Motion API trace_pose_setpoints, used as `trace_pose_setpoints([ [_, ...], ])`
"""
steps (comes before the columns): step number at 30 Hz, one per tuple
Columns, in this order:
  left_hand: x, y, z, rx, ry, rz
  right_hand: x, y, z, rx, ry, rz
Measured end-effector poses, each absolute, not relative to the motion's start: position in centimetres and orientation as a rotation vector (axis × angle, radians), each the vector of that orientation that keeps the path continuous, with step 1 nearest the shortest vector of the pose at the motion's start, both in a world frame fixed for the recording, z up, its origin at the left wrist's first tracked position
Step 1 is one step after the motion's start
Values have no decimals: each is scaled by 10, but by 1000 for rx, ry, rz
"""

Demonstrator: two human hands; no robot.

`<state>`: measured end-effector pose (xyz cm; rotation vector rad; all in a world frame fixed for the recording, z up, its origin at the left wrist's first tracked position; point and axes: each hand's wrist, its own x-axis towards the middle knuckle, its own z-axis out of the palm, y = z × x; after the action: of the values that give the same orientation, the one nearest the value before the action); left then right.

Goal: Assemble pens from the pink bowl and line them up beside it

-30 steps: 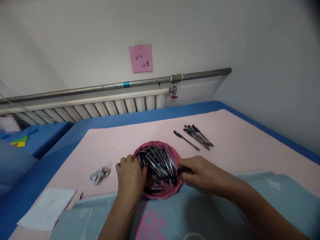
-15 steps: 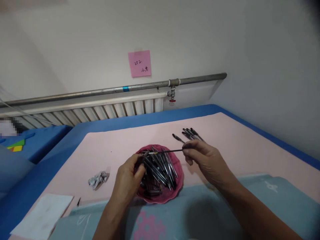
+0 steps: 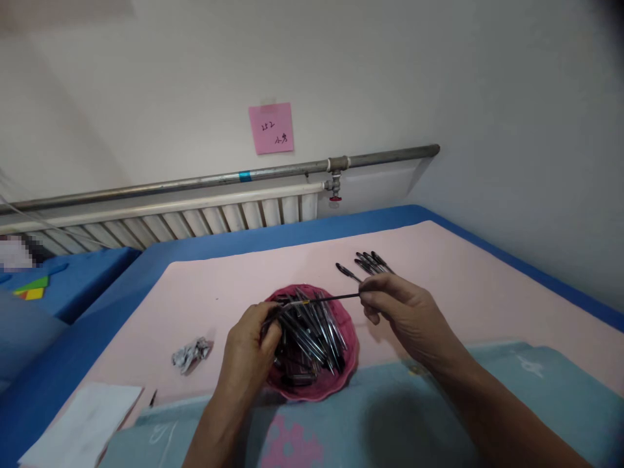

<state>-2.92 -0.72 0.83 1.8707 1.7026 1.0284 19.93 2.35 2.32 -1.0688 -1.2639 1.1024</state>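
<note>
On the worktop [image 3: 195,292], the pink bowl [image 3: 351,367] of pens [image 3: 312,338] lies between the two grips. The right hand [image 3: 400,309] has risen from low beside it, now pinching one end of a thin rod [image 3: 336,298] (perhaps a refill) spanning the bowl; the left hand [image 3: 251,341] seems closed on the other, so both work one piece. Half a second ago looks nearly identical.

On the far pale wall [image 3: 195,84], a square pink paper note [image 3: 271,138] bears "252" in dark handwriting; lower right, "小" precedes a character too unclear to read.
</note>
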Motion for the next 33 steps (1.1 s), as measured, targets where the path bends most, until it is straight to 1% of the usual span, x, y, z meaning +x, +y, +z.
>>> trace_pose_setpoints([
  [5,-30,-6,7,1918,1710,1024,199,22,27,-1102,-1274,1087],
  [10,-34,-5,5,2061,1799,982,198,18,30,-1231,-1339,1037],
  [16,-39,-3,4,2224,1816,907,197,19,27,-1239,-1535,889],
  [22,-28,-4,2,2157,1588,912,180,13,16,-1159,-1593,1051],
  [24,-24,-5,2,2102,1481,929,173,9,12,-1154,-1643,1070],
  [27,-23,-6,6,1897,1446,1035,169,7,10,-1140,-1678,1004],
  [30,-29,-6,10,1531,1457,1218,172,9,9,-1170,-1720,868],
  [33,-33,-6,12,1168,1353,1357,173,10,6,-1130,-1958,775],
])
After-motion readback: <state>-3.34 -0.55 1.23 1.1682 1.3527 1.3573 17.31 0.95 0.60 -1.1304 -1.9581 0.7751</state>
